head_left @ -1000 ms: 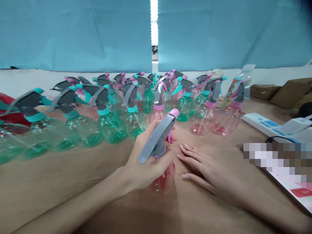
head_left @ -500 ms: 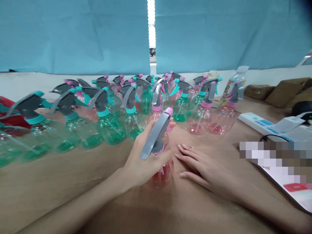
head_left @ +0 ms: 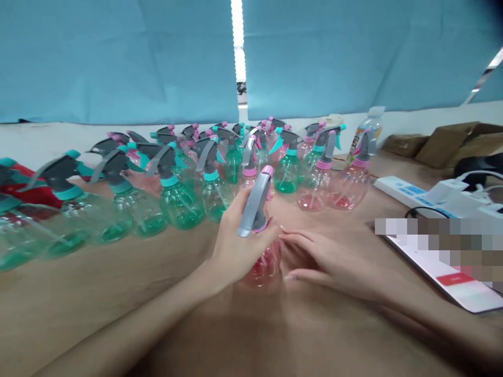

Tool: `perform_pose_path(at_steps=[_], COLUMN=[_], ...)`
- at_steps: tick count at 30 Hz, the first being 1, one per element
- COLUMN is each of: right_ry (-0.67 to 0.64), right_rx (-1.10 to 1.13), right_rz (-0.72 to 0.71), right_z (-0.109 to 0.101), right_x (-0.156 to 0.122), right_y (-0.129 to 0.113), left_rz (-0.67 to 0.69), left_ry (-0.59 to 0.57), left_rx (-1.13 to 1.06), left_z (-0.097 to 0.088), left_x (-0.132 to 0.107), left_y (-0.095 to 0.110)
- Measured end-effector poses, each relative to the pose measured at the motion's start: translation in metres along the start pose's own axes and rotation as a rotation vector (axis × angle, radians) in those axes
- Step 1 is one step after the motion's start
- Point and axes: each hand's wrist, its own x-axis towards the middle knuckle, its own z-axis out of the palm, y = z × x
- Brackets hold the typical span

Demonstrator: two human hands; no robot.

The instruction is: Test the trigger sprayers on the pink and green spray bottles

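Observation:
My left hand [head_left: 236, 238] is wrapped round the neck of a clear pink spray bottle [head_left: 262, 269], just below its grey and pink trigger head. The bottle stands upright on the brown table, with its grey lever slanting towards me. On its right side is my right hand [head_left: 330, 256], fingers stretched out and thumb apart. Its fingertips reach the bottle's side by my left thumb; whether they press on it is hard to tell. Beyond my hands stands another pink spray bottle [head_left: 249, 172], partly hidden.
Green spray bottles [head_left: 182, 207] with turquoise collars line the left and back. Two pink spray bottles [head_left: 313, 195] stand to the right, before a labelled drink bottle [head_left: 363, 131]. Further right are a white power strip [head_left: 393, 187], a phone-like slab [head_left: 451, 277] and brown cardboard [head_left: 444, 144].
My right hand has moved left to the bottle's side. My left hand still grips the bottle, which looks a little more upright. The camera view has shifted slightly right.

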Motion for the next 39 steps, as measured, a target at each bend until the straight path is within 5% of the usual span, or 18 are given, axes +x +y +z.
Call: perform_pose_path(at_steps=[11,20,26,34,39], right_ry=[0.277,0.423,0.404,0.421,0.404], right_rx=[0.097,0.171,0.044,-0.135,-0.212], right_rz=[-0.029,0.046,0.078,0.244,0.337], right_z=[-0.027,-0.024,-0.035,-0.048,-0.056], right_x=[0.002,0.011,0.021,0.046,0.060], right_y=[-0.044,-0.027,-0.004,0.024,0.025], left_rz=[0.022,0.004,0.003,0.005,0.040], left_ry=[-0.005,-0.031,-0.130,-0.194,-0.314], left_rx=[-0.015,0.015,0.060,0.268,0.404], left_z=[0.025,0.050,0.045,0.005,-0.002], left_x=[0.006,0.028,0.045,-0.011,-0.041], left_y=[0.001,0.010,-0.006,-0.027,-0.031])
